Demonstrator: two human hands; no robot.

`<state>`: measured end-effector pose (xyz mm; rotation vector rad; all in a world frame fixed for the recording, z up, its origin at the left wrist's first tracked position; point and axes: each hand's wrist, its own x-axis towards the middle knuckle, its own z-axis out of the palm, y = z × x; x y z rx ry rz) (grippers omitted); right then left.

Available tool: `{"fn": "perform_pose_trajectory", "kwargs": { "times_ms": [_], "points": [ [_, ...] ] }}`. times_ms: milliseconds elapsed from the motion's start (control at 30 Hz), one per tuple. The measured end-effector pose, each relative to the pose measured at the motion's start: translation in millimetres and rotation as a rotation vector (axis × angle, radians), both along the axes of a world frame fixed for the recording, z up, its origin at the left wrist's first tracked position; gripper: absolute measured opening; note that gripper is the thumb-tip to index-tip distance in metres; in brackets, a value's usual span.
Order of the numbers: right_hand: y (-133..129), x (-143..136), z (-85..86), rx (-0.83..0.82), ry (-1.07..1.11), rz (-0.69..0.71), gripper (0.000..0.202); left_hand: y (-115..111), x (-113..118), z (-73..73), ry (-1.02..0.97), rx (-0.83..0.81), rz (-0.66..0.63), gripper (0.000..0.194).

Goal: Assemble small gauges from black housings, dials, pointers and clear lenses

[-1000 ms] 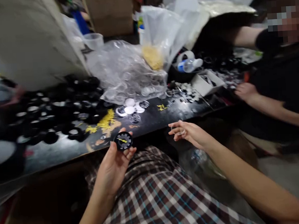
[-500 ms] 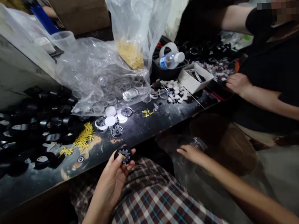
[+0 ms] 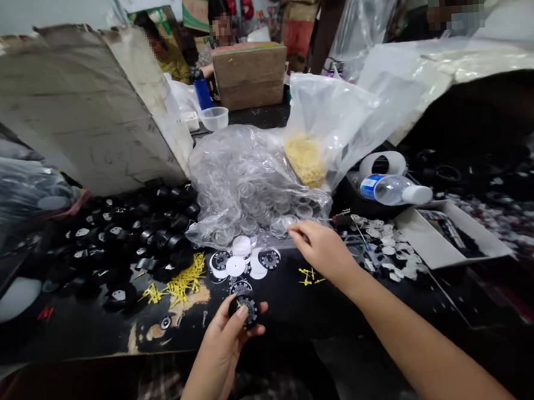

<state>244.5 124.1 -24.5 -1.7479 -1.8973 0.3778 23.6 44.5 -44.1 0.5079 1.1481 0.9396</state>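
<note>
My left hand (image 3: 227, 329) is closed around a small round black clock case (image 3: 246, 307), its dial with white markings facing up and the thumb over the dial's middle. A bit of yellow shows by the thumb. My right hand (image 3: 317, 248) reaches across the bench, fingers loosely bent and apart, at the edge of a heap of clear round covers (image 3: 278, 226) in a plastic bag (image 3: 228, 160). I see nothing held in it. Between the hands and the bag lie white discs (image 3: 235, 266) and black printed dials (image 3: 269, 259). Yellow clock hands (image 3: 186, 283) are piled to the left.
Many black cases (image 3: 115, 233) cover the bench's left side. A bag of yellow pieces (image 3: 305, 161) stands behind. At right are white parts (image 3: 387, 241), an open white box (image 3: 459, 236) and a plastic bottle (image 3: 395, 190). People sit beyond a cardboard box (image 3: 250, 77).
My right hand has risen from beside my lap to the clear covers on the bench. My left hand keeps the clock case, now over the bench edge. The view has swung up and left.
</note>
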Motion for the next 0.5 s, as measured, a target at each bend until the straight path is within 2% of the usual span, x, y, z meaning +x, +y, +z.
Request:
{"fn": "perform_pose_trajectory", "kwargs": {
  "times_ms": [100,167,333,500],
  "points": [
    [52.4,-9.4,-6.7,-0.027,-0.096,-0.056,0.031,0.9,-0.8,-1.1,-0.024,-0.013,0.058,0.030],
    [69.8,-17.8,-12.7,-0.058,-0.144,-0.057,0.037,0.0,-0.3,-2.9,-0.046,-0.030,0.074,0.030],
    [75.3,-24.0,-25.6,-0.104,-0.138,0.013,0.030,-3.7,2.1,-9.8,-0.120,-0.089,0.103,0.028],
    [75.0,-7.2,-22.0,-0.195,0.101,0.039,0.036,5.2,-1.5,-14.3,-0.161,-0.076,0.123,0.027]
  ]
}}
